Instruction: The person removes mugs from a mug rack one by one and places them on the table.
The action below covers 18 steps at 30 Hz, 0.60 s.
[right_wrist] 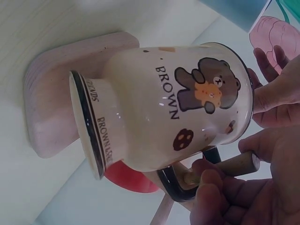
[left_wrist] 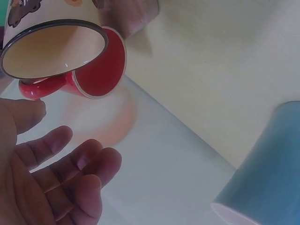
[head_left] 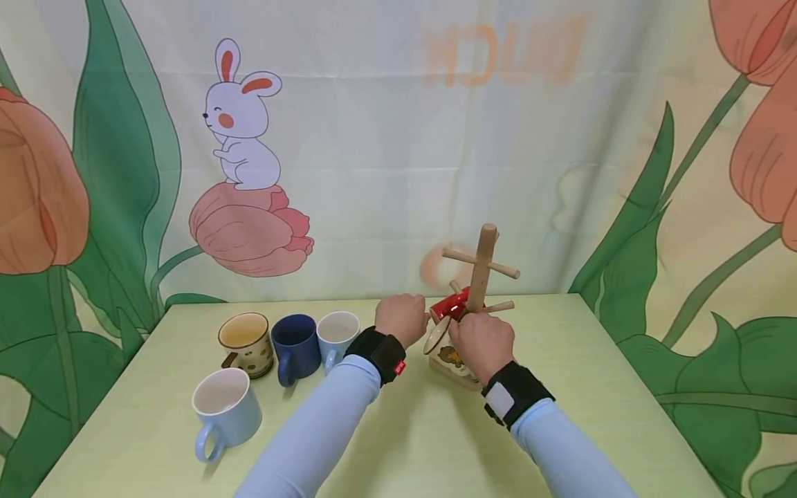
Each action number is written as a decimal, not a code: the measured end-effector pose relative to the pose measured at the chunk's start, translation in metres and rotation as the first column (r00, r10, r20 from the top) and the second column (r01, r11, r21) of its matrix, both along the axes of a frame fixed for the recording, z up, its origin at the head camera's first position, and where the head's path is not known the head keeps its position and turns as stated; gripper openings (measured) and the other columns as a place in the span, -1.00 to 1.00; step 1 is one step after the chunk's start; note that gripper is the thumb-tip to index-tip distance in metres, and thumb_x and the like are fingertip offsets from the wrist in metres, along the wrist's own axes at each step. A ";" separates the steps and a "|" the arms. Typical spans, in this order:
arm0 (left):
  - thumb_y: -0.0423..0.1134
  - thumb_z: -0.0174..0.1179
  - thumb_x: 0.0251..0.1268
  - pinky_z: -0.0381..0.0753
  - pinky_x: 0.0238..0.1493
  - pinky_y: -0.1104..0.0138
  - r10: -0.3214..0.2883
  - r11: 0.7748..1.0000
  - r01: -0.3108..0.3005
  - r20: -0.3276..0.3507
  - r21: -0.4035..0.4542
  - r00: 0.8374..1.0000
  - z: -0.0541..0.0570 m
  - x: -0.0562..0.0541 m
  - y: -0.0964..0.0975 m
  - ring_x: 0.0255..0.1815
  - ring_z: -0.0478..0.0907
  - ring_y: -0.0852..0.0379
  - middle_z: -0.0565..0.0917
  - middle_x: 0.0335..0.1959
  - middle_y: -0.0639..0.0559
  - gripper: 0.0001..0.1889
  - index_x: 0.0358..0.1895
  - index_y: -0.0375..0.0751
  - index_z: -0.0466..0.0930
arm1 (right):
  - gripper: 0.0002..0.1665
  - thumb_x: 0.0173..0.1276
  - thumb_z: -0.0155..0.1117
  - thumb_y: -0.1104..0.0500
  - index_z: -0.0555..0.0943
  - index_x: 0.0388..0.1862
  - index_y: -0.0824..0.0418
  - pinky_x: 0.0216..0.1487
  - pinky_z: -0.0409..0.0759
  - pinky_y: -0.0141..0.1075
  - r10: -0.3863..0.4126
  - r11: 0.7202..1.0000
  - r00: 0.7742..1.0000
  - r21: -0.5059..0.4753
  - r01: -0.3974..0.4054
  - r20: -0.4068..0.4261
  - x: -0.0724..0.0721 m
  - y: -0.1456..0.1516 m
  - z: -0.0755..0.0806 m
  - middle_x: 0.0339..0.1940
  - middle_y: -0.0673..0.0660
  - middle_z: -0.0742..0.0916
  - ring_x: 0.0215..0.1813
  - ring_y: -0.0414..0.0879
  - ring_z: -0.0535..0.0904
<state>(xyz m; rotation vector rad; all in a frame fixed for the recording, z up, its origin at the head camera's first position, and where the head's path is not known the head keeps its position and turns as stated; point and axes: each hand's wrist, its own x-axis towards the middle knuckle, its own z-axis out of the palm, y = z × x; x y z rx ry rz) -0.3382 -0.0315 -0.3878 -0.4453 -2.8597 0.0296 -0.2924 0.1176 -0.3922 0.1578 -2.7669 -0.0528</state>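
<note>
Nearest, the light blue mug [head_left: 239, 411] stands upright on the desk [head_left: 405, 449], left of the left arm, its handle towards the viewer. Beyond it, the right hand [head_left: 482, 346] is at the cream bear mug [right_wrist: 187, 108], on that mug's right side. In the right wrist view, its fingers curl close about the black handle [right_wrist: 168, 183] and the end of a wooden peg [right_wrist: 241, 165] passing through it; cannot tell whether they grip the handle or only touch it. The cream bear mug is tilted, between the two hands, foot over the pale rack base [right_wrist: 47, 103], mouth facing the left hand [head_left: 401, 319]. The left hand is just beside that mouth, fingers loosely bent and parted, holding nothing; contact with the rim cannot be judged. To its left, three mugs stand upright in a row: spotted tan mug [head_left: 255, 356], dark blue mug [head_left: 299, 349], second light blue mug [head_left: 338, 325], the last nearest the left hand. Farther off, the red mug [head_left: 451, 304] hangs tilted beside the post of the mug rack [head_left: 482, 270], whose upper pegs are bare. Behind the desk hangs a printed cloth [head_left: 373, 173] with a rabbit and tulips.
</note>
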 end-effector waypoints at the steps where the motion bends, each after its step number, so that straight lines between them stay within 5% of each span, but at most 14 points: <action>1: 0.00 0.25 0.37 0.62 -0.50 0.22 -0.004 1.000 0.004 0.000 0.004 1.000 0.000 0.000 0.000 -0.46 0.66 0.06 0.66 -0.53 0.00 -0.73 -0.24 -0.15 0.68 | -0.42 0.46 0.20 -0.12 0.59 -0.67 0.22 -0.75 0.42 -0.25 0.002 1.000 1.000 0.018 -0.002 0.001 0.000 0.000 0.000 -0.84 0.05 0.42 -0.78 -0.08 0.39; 7: -0.02 0.24 0.38 0.63 -0.48 0.17 0.002 1.000 -0.003 0.024 0.028 1.000 0.003 -0.002 0.002 -0.43 0.67 0.03 0.66 -0.49 -0.02 -0.75 -0.24 -0.15 0.66 | -0.60 0.43 0.29 -0.01 0.66 -0.53 0.22 -0.73 0.45 -0.25 0.040 0.990 0.999 0.134 -0.045 0.034 0.003 0.007 0.002 -0.80 0.04 0.43 -0.73 -0.09 0.38; 12: -0.02 0.22 0.40 0.64 -0.43 0.17 0.013 0.999 -0.015 0.060 0.043 0.998 0.005 -0.005 0.004 -0.39 0.67 0.01 0.66 -0.46 -0.03 -0.74 -0.18 -0.17 0.63 | -0.54 0.44 0.25 0.02 0.61 -0.66 0.18 -0.72 0.44 -0.22 0.059 0.998 0.998 -0.033 -0.059 0.026 0.003 0.015 0.002 -0.80 0.04 0.47 -0.71 -0.08 0.43; 18: 0.01 0.21 0.40 0.63 -0.42 0.20 0.012 1.000 -0.013 0.056 0.024 0.998 0.004 -0.007 0.011 -0.38 0.65 0.00 0.63 -0.44 -0.05 -0.70 -0.10 -0.18 0.58 | -0.66 0.45 0.23 0.05 0.69 -0.51 0.14 -0.63 0.53 -0.17 0.071 0.994 0.992 -0.089 -0.061 0.108 0.002 0.025 0.002 -0.70 0.05 0.57 -0.59 -0.06 0.52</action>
